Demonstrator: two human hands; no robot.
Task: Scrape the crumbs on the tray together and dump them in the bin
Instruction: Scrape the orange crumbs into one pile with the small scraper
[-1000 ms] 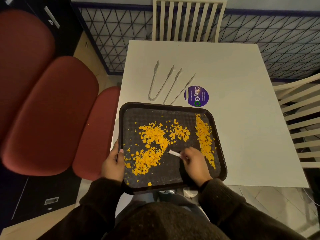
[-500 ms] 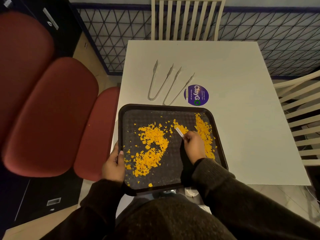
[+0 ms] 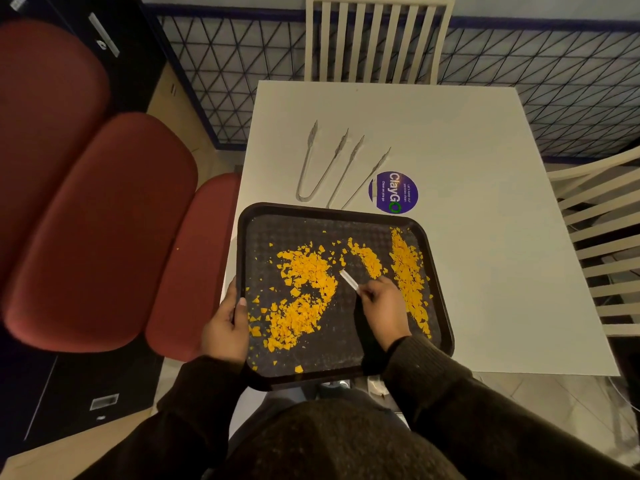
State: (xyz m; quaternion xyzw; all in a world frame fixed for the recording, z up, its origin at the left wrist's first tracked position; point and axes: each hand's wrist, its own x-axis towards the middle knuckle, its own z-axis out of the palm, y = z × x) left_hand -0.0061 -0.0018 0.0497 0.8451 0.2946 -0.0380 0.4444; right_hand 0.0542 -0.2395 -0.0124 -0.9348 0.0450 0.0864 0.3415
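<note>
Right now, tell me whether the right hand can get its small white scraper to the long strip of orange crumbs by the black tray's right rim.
Probably yes: the right hand already lies beside that strip, with nothing between them on the tray.

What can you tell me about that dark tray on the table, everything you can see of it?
The tray is dark, square with rounded corners and a raised rim, its floor finely textured, plastic by the look. It lies flat at the white table's near edge, overhanging slightly. Orange crumbs lie scattered across it in a few loose heaps. The left hand grips its left rim; the right hand holds a small white scraper over its middle.
</note>
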